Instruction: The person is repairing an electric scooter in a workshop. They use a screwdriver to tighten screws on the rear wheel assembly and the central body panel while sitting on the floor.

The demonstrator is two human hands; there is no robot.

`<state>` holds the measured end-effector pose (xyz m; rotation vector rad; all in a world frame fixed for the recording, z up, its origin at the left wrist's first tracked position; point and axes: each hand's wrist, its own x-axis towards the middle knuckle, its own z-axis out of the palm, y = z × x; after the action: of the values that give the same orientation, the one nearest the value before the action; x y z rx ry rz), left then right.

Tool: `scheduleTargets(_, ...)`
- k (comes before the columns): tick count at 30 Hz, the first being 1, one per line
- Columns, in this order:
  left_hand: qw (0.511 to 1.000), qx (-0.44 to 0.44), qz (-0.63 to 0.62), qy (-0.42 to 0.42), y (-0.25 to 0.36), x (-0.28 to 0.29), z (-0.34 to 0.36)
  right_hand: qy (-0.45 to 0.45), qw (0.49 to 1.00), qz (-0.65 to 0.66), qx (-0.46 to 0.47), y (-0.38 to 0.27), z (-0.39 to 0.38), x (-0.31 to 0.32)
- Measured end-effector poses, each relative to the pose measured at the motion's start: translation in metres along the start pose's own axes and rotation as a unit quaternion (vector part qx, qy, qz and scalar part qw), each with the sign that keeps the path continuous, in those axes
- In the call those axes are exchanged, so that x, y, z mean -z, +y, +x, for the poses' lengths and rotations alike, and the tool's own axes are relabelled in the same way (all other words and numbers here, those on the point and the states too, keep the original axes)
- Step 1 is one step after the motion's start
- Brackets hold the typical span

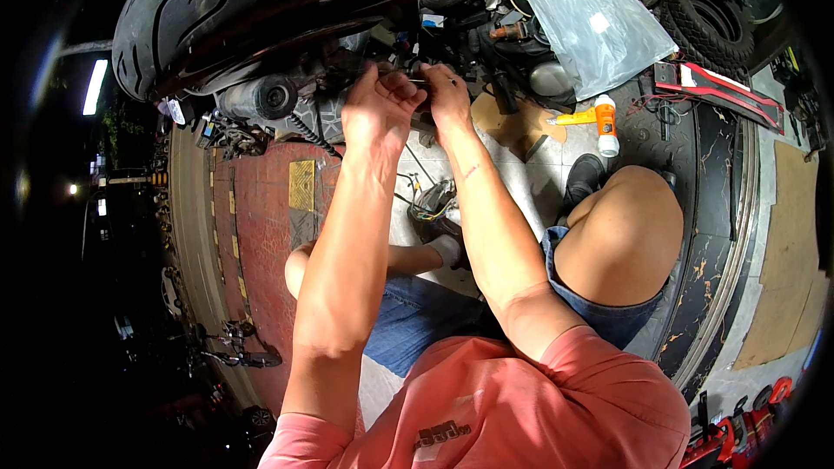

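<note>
Both my arms reach forward to the dark underside of a motorcycle, below its large black tire (287, 0). My left hand (380, 106) is turned with its inner side showing, fingers curled together among the shadowed parts; what they hold, if anything, is hidden. Beside it my right hand (447, 104) is closed, its fingertips pinching near a thin, light sliver too small to name. A round-ended dark cylinder, like an exhaust muffler (256, 98), lies left of my hands. Below them, loose coloured wires (432, 208) sit on the pale floor.
To the right lie a clear plastic bag (599, 30), a white and orange bottle (606, 126), a red and black long panel (721, 94) and a stack of small tires (708, 22). My knees flank the work spot. Flat cardboard (786, 252) covers ground at far right.
</note>
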<state>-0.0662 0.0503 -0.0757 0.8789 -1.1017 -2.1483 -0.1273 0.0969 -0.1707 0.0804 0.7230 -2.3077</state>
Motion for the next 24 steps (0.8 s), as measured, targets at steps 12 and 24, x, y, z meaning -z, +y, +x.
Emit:
scheduleTargets(12, 0.998, 0.039, -0.042, -0.002, 0.013, 0.003, -0.02, -0.042, 0.999, -0.023, 0.013, 0.026, -0.002, 0.0)
scheduleTargets(24, 0.998, 0.039, 0.05, 0.012, 0.013, 0.024, -0.045, -0.053, 0.997, 0.028, -0.047, 0.056, -0.031, -0.013)
